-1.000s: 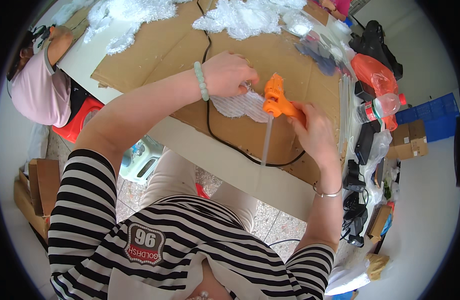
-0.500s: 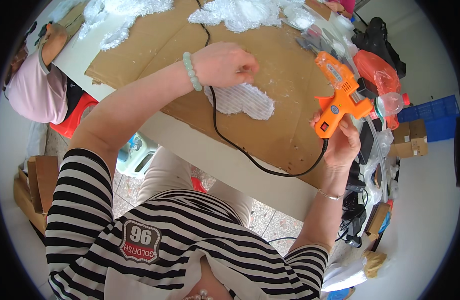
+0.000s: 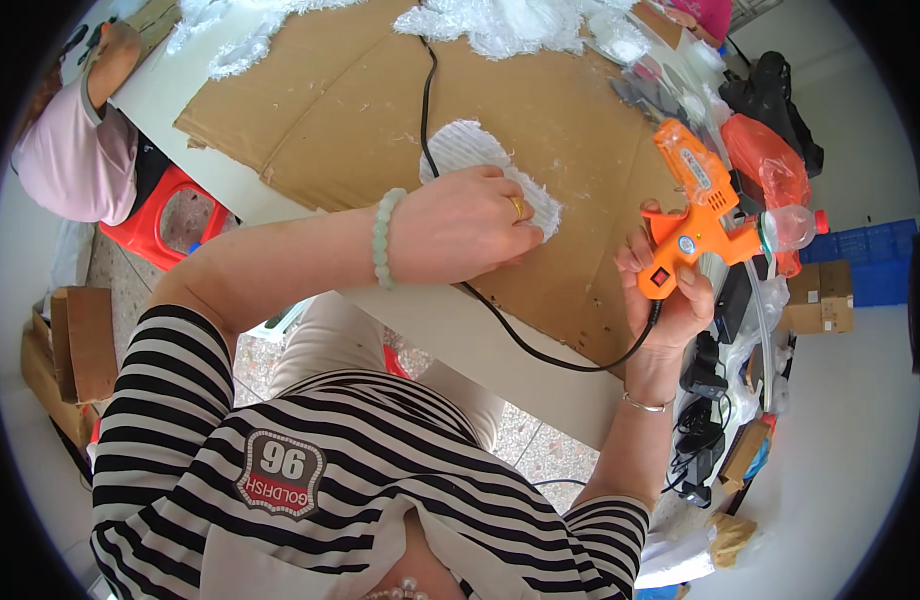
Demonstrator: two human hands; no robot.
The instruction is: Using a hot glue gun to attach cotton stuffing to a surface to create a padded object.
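Note:
On the cardboard lies a white, shaggy-edged fabric piece (image 3: 470, 145) with faint stripes. My left hand (image 3: 465, 225) is over its near edge and covers part of it. Its fingers are curled inward, with the tips turned down and hidden, so what they grip, if anything, does not show. My right hand (image 3: 670, 290) is wrapped round the handle of an orange hot glue gun (image 3: 685, 225), held above the table's right side with its front pointing away from me. A black cord (image 3: 520, 340) runs from the handle, passes under my left hand and goes to the far side.
A cardboard sheet (image 3: 330, 110) covers much of the white table (image 3: 420, 320). White fluffy fabric (image 3: 510, 25) lies along its far side. Beyond the glue gun are a plastic bottle (image 3: 792, 228) and a red bag (image 3: 770, 165). Another person (image 3: 85, 150) sits at the left near a red stool (image 3: 170, 215).
My left hand has moved toward me, from the fabric's far edge to its near side. The fabric shows more at its far end. The glue gun has shifted slightly right and nearer.

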